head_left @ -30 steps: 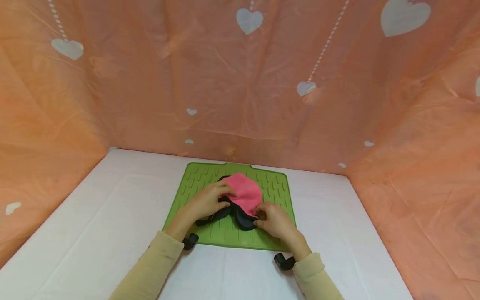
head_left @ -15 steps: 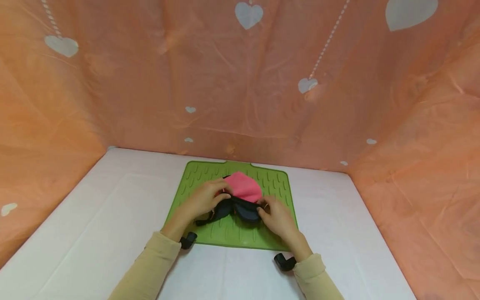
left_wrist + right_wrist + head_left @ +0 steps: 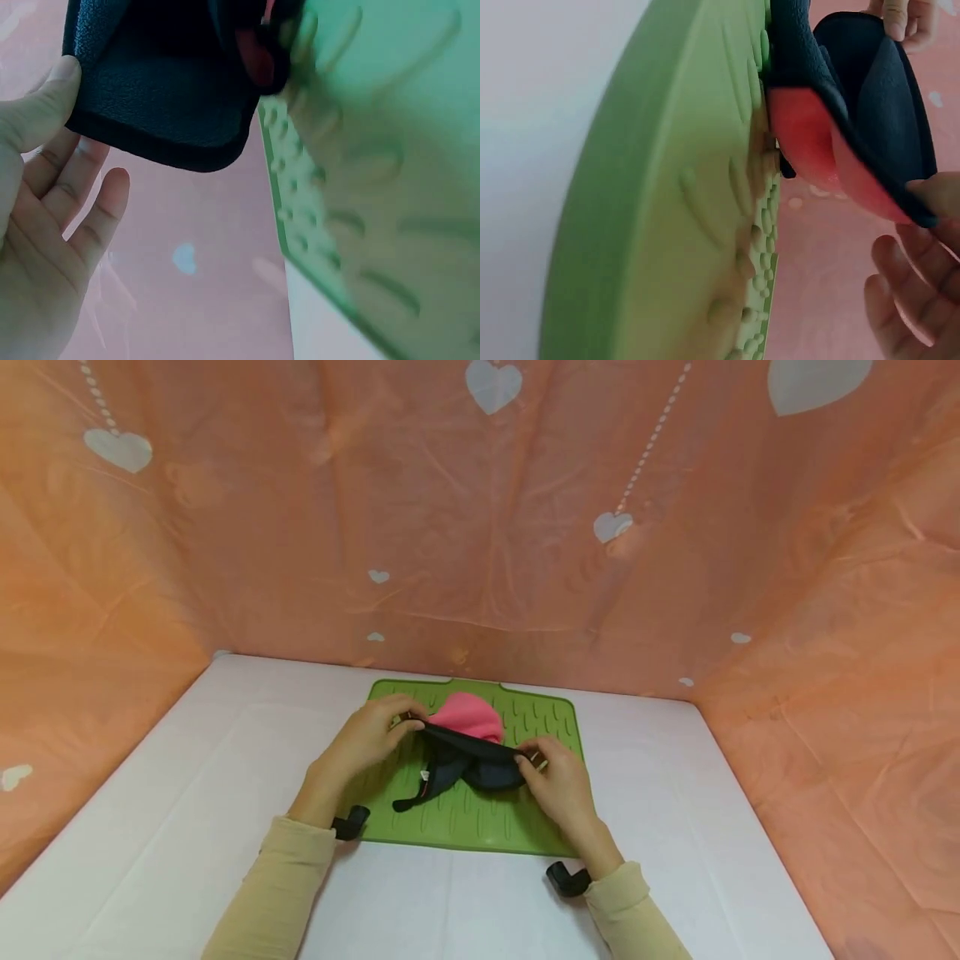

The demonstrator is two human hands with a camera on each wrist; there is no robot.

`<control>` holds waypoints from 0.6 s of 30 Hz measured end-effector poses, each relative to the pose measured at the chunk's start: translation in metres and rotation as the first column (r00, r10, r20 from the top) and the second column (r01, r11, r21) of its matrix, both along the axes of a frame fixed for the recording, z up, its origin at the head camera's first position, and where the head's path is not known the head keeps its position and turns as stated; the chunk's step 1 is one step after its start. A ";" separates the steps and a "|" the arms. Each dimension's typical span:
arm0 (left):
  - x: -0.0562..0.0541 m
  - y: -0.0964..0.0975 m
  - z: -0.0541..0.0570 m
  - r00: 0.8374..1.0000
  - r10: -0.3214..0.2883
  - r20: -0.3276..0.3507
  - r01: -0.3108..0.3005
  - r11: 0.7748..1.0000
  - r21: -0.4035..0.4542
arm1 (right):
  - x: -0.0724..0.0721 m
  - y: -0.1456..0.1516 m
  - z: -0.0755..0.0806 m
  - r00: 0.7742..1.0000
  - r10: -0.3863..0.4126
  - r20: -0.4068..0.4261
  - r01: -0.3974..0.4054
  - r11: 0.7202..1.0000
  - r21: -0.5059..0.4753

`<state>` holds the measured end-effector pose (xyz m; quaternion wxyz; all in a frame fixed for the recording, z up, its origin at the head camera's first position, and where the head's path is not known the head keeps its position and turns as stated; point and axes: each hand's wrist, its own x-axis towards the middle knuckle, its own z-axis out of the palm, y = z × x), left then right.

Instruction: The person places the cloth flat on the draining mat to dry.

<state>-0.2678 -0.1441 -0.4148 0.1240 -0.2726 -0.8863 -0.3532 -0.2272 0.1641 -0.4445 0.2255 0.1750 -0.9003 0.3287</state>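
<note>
A soft pink cloth piece (image 3: 468, 716) with a black fleecy lining and black bound edge stands partly raised over a green ridged mat (image 3: 480, 835). Its dark lower part spreads toward the near side, with a narrow strap end and small white tag at left. My left hand (image 3: 366, 739) pinches the left end of the black edge between thumb and fingers. At the other end, my right hand (image 3: 561, 785) pinches the same edge. Between them the edge is stretched nearly straight. In the right wrist view the lined cloth (image 3: 889, 112) gapes like a pocket.
The mat lies on a white-covered table (image 3: 187, 777). Orange sheeting (image 3: 450, 527) with white hearts rises behind and at both sides. A black camera mount (image 3: 351, 823) sits at the left wrist, another black mount (image 3: 567, 880) at the right.
My left hand has moved left and farther away along the black edge, drawing it taut. More dark lining and the strap show, and less pink. My right hand has shifted slightly up.
</note>
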 end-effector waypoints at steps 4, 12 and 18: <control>-0.002 -0.016 -0.001 0.998 0.055 0.022 -0.055 0.998 -0.019 | 0.002 -0.006 -0.001 0.985 0.147 -0.092 -0.149 0.989 -0.016; -0.010 -0.040 -0.012 0.989 0.115 0.096 -0.104 0.988 -0.111 | 0.022 -0.038 -0.005 0.906 0.418 0.069 -0.423 0.904 0.070; -0.015 -0.048 -0.024 0.981 0.114 0.156 -0.090 0.984 -0.156 | 0.034 -0.053 -0.008 0.823 0.483 0.297 -0.538 0.832 0.138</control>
